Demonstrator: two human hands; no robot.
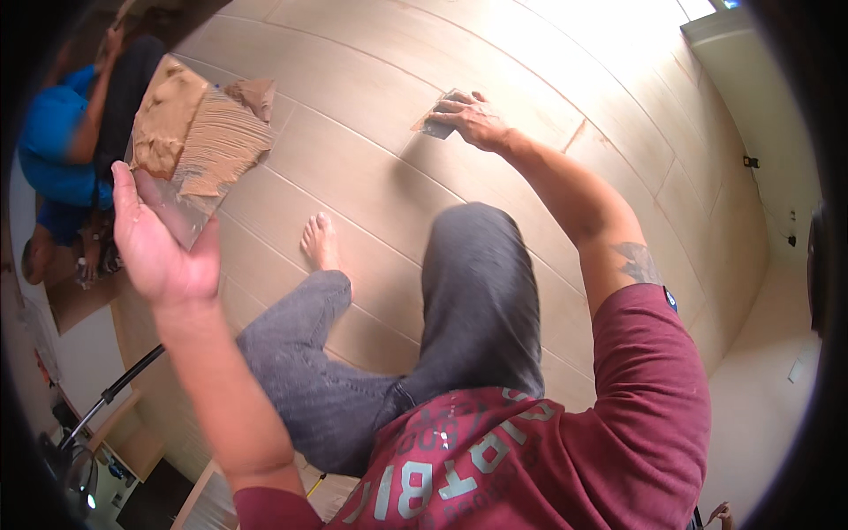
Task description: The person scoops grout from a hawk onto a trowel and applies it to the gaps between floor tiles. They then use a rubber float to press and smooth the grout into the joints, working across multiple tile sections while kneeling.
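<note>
My left hand (172, 252) is wrapped on a flat, smeared board (181, 203) at the left, which carries tan paste (216, 141), partly combed into ridges. My right hand (477, 119) is stretched forward, gripping a small grey rectangular spreading tool (435, 125) against the tan tiled floor (353, 141). Thin grooves run between the tiles, some darker near my right hand. My bare left foot (320, 238) rests on the tiles just right of the board.
A person in blue (62, 124) is close by at the far left. A black pole (124, 380) and wooden furniture (128, 424) are at the lower left. A pale wall with a small dark fitting (751, 162) borders the floor on the right.
</note>
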